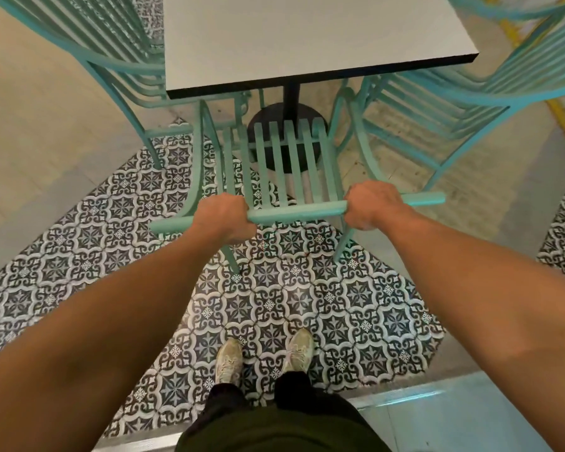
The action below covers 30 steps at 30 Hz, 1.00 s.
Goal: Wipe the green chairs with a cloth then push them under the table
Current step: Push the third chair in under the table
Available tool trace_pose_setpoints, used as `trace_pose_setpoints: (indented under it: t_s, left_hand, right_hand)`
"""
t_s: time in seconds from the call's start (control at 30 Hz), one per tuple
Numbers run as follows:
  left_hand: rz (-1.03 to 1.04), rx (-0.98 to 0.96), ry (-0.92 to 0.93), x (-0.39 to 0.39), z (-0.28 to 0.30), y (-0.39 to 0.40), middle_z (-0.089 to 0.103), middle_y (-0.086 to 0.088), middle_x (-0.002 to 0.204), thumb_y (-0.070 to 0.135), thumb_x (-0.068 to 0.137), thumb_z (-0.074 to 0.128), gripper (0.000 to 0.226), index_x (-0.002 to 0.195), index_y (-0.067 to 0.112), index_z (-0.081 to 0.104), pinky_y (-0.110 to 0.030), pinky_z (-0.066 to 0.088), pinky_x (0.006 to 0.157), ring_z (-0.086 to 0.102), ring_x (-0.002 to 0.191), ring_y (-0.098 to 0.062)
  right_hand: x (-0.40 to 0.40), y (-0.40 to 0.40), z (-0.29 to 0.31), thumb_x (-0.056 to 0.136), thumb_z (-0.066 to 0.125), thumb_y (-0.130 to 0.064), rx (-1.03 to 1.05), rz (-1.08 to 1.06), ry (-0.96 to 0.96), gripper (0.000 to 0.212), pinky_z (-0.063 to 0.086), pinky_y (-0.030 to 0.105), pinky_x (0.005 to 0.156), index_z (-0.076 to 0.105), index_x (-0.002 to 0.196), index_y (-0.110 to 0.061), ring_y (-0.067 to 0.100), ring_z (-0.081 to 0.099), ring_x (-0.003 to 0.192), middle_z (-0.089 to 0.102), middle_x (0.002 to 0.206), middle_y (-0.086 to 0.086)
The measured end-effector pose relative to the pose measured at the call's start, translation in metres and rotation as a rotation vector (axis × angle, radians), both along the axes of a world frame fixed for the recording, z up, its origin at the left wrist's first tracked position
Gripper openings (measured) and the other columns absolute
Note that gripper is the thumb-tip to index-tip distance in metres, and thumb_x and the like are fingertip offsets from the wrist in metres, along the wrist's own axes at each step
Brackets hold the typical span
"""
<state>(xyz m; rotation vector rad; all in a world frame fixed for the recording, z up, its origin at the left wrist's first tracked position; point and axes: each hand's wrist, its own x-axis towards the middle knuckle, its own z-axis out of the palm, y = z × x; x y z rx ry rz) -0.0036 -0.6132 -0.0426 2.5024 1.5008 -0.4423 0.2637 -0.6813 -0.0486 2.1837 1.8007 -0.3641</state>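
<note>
Green slatted chair (284,158) looked rigid, probably light metal. Your left hand (224,216) and right hand (372,205) both gripped its top rail (294,213), a sound hold for sliding it under the worktop (307,37).

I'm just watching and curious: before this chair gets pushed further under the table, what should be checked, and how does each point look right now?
1. Both hands hold the chair's top rail: ok, left hand and right hand each have a grip on it.
2. Chair lined up with the table: ok, roughly centred.
3. Side chairs clear: cannot tell; left chair and right chair stand very close.
4. Table base clear of the seat: cannot tell.
5. Chair already wiped: cannot tell, no cloth in view.
</note>
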Motion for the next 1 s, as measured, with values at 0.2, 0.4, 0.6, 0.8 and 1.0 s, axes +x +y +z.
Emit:
trace_pose_setpoints:
  t_s: [0.2,0.4,0.6,0.8,1.0]
  left_hand:
    - [-0.026,0.011,0.0,-0.002,-0.001,0.008,0.056,0.003,0.06,0.045,0.075,0.059,0.03,0.09,0.022,0.071,-0.034,0.056,0.065,0.058,0.059,-0.017]
    - [-0.012,0.02,-0.002,-0.005,-0.005,0.019,0.055,0.004,0.058,0.044,0.074,0.059,0.029,0.087,0.021,0.07,-0.032,0.056,0.062,0.054,0.055,-0.012]
    - [0.005,0.029,0.007,-0.002,-0.001,0.031,0.056,0.002,0.061,0.04,0.073,0.059,0.029,0.09,0.018,0.069,-0.033,0.055,0.065,0.057,0.06,-0.016]
    - [0.044,0.029,0.001,0.001,-0.005,0.036,0.056,0.004,0.061,0.04,0.074,0.063,0.027,0.092,0.02,0.069,-0.03,0.048,0.064,0.057,0.062,-0.015]
    - [0.045,0.051,0.049,0.007,-0.009,0.029,0.056,0.004,0.065,0.044,0.077,0.059,0.028,0.093,0.021,0.067,-0.032,0.05,0.066,0.056,0.063,-0.015]
  right_hand:
    - [-0.002,0.004,-0.001,0.079,0.064,-0.03,0.019,-0.002,-0.008,0.013,0.026,0.022,0.044,0.054,0.08,-0.022,0.01,0.047,0.058,0.055,0.07,-0.004]
    - [-0.003,0.009,-0.005,0.081,0.062,-0.027,0.027,0.01,-0.016,0.011,0.031,0.022,0.044,0.054,0.078,-0.021,0.011,0.051,0.059,0.056,0.07,-0.003]
    - [-0.005,0.018,0.002,0.081,0.062,-0.03,0.033,0.007,-0.006,0.016,0.036,0.027,0.051,0.049,0.077,-0.022,0.014,0.05,0.063,0.055,0.073,-0.002]
    - [-0.007,0.022,-0.003,0.08,0.06,-0.034,0.041,-0.023,-0.045,0.014,0.027,0.027,0.046,0.05,0.079,-0.024,0.015,0.048,0.06,0.054,0.072,-0.002]
    - [0.001,0.019,-0.006,0.078,0.062,-0.031,0.08,0.034,-0.048,0.026,0.025,0.023,0.043,0.04,0.066,-0.026,0.012,0.046,0.056,0.053,0.066,-0.003]
